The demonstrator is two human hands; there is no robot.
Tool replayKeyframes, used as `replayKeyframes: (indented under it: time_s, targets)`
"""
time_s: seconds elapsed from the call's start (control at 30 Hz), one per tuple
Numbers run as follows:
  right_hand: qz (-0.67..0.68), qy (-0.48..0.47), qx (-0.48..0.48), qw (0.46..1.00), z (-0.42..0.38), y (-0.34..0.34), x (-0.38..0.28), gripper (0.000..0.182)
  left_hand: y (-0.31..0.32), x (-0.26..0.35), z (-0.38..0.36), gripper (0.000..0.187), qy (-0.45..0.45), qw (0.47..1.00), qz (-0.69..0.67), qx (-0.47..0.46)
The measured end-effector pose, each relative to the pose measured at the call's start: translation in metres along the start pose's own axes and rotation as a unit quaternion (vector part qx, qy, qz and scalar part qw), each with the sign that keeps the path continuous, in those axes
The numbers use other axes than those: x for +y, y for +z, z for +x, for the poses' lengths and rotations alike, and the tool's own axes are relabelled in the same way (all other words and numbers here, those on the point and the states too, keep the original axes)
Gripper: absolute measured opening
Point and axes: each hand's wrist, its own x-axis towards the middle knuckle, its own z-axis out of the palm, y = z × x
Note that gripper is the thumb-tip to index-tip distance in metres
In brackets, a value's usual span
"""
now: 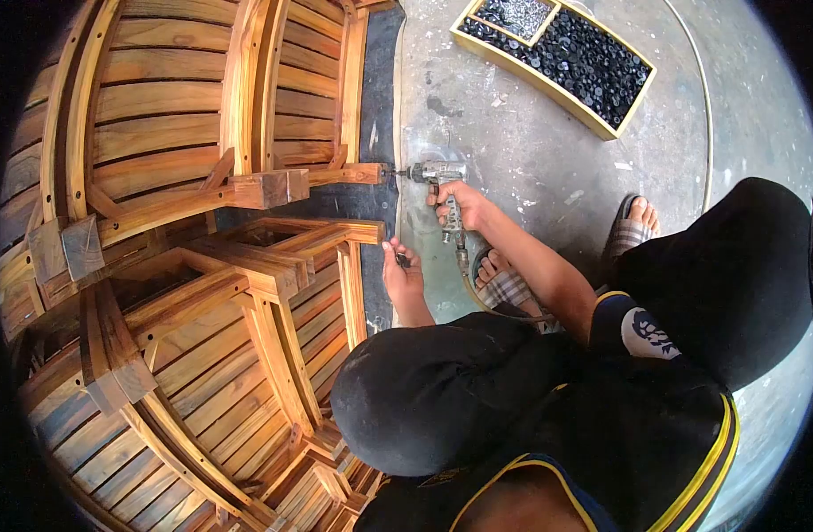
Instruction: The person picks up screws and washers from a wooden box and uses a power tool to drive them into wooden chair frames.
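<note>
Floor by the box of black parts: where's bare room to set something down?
Bare floor between the box and the sandals; another patch beyond the pale hose, away from the box. Crowded: where the right hand holds the drill at the wooden frame, left hand close by.

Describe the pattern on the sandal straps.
The straps are grey and white plaid, clearest in the head view.
</note>
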Motion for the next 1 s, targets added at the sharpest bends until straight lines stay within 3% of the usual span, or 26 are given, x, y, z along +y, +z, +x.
replayKeyframes:
  time_s: [0.17, 0.4, 0.47, 0.6, 0.7, 0.77, 0.83, 1.0]
  targets:
    - [-0.035, -0.011, -0.024, 0.999, -0.016, -0.001, 0.004, 0.026, 0.002, 0.01, 0.031, 0.026, -0.018, 0.999, 0.025, 0.043]
    - [-0.094, -0.02, -0.023, 0.995, -0.041, 0.02, 0.003, 0.027, 0.034, 0.027, 0.103, 0.029, -0.022, 0.997, 0.067, 0.027]
    - [-0.209, -0.054, 0.03, 0.976, -0.038, 0.022, 0.009, 0.026, 0.051, 0.034, 0.112, 0.03, -0.02, 0.997, 0.072, 0.02]
    - [-0.192, -0.078, 0.054, 0.977, -0.053, 0.04, 0.014, 0.023, 0.063, 0.044, 0.11, 0.029, -0.043, 0.995, 0.084, 0.026]
    - [-0.189, -0.087, 0.022, 0.978, -0.054, 0.039, 0.014, 0.025, 0.07, 0.047, 0.1, 0.028, -0.009, 0.988, 0.152, 0.03]
    - [-0.181, -0.088, 0.015, 0.979, -0.056, 0.038, 0.013, 0.025, 0.077, 0.052, 0.098, 0.027, -0.05, 0.982, 0.18, -0.014]
    - [-0.18, -0.088, 0.005, 0.98, -0.059, 0.038, 0.012, 0.026, 0.083, 0.061, 0.098, 0.025, -0.11, 0.98, 0.159, -0.057]
    - [-0.128, -0.086, -0.015, 0.988, -0.063, 0.043, 0.007, 0.027, 0.095, 0.06, 0.095, 0.028, -0.078, 0.989, 0.077, -0.095]
